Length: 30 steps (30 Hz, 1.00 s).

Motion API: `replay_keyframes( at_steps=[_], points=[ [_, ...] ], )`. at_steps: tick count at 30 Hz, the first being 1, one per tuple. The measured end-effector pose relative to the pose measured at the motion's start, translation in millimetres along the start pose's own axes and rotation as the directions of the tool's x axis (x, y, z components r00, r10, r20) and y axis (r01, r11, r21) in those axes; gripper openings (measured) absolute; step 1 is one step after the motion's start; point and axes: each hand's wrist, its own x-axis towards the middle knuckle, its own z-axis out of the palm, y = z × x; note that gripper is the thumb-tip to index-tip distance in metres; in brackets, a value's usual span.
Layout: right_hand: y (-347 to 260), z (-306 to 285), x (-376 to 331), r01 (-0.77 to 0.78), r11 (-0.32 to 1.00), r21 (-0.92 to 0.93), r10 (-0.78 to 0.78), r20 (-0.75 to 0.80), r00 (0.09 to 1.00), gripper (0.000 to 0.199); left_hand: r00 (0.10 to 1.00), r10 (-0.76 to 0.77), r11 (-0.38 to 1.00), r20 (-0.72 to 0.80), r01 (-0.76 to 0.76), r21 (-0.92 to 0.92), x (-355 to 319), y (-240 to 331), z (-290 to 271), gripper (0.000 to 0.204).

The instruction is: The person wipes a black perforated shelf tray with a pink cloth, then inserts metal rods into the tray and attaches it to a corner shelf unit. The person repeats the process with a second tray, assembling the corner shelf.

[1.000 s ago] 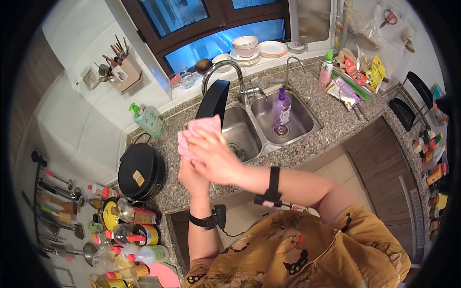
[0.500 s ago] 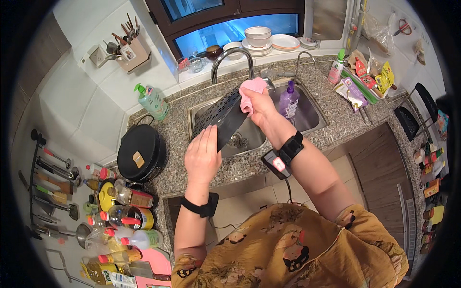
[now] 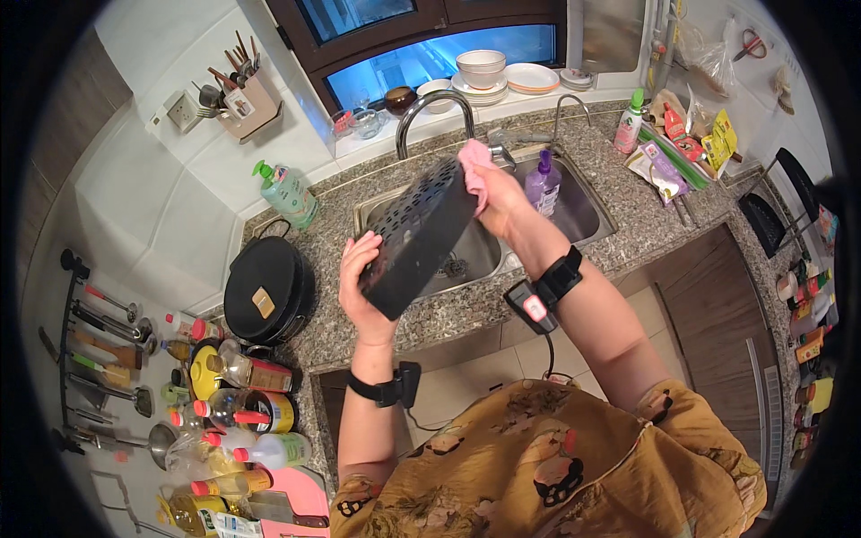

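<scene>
A black perforated tray [image 3: 420,258], rectangular with a plain solid side, is tilted in the air over the left basin of the steel sink [image 3: 484,260]. My left hand [image 3: 366,296] grips its lower left end, fingers over the rim and palm beneath. My right hand [image 3: 504,199] is closed on a pink cloth [image 3: 474,163] and presses it against the tray's upper right corner. The fingertips of my right hand are partly hidden by the cloth. Behind the tray, the curved faucet [image 3: 435,97] rises above the sink.
In the right basin stands a purple pump bottle [image 3: 543,186]. A green soap bottle [image 3: 287,193] and a round black appliance [image 3: 269,289] are on the left counter, with several sauce bottles nearer me. Bowls and plates [image 3: 484,76] line the windowsill; packets [image 3: 659,170] lie at right.
The tray has turned so its solid side faces me more. My left hand has shifted left and lower around its end; my right hand has moved slightly right with the cloth.
</scene>
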Motion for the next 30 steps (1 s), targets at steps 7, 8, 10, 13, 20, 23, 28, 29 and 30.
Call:
replay_keyframes(
  at_steps=[7,8,10,13,20,23,28,29,30],
  points=[
    [59,39,-84,0.592,0.529,-0.607,-0.369,0.464,0.805,0.043,0.988,0.075,0.942,-0.134,-0.026,0.336,13,-8,21,0.024],
    [73,34,-90,0.702,0.265,-0.661,-0.483,0.539,0.690,0.049,0.990,0.060,0.936,-0.130,-0.011,0.351,12,-13,23,0.020],
    [74,40,-122,0.752,0.195,-0.630,-0.453,0.622,0.639,0.042,0.990,-0.008,0.918,-0.140,0.063,0.393,9,-11,21,0.019],
    [64,46,-137,0.801,-0.016,-0.598,-0.404,0.737,0.542,0.039,0.965,-0.195,0.958,-0.177,0.226,0.175,1,-19,21,0.024],
    [37,35,-35,0.210,0.953,0.217,-0.302,0.650,0.698,0.022,0.978,0.193,0.919,0.077,-0.207,0.336,38,34,15,0.035],
    [42,26,-32,0.074,0.964,0.256,-0.201,0.514,0.834,0.011,0.971,0.180,0.908,0.157,-0.226,0.352,38,43,16,0.037],
    [51,-16,-5,-0.319,0.947,0.036,0.249,0.545,0.801,0.011,0.874,0.234,0.881,0.425,-0.376,0.288,45,46,13,0.033],
    [54,-20,-2,-0.270,0.962,0.036,0.198,0.585,0.786,0.011,0.848,0.251,0.875,0.467,-0.405,0.265,49,50,15,0.036],
    [54,-25,1,-0.299,0.954,0.031,0.210,0.643,0.737,0.009,0.819,0.268,0.869,0.508,-0.433,0.239,51,54,17,0.039]
  ],
)
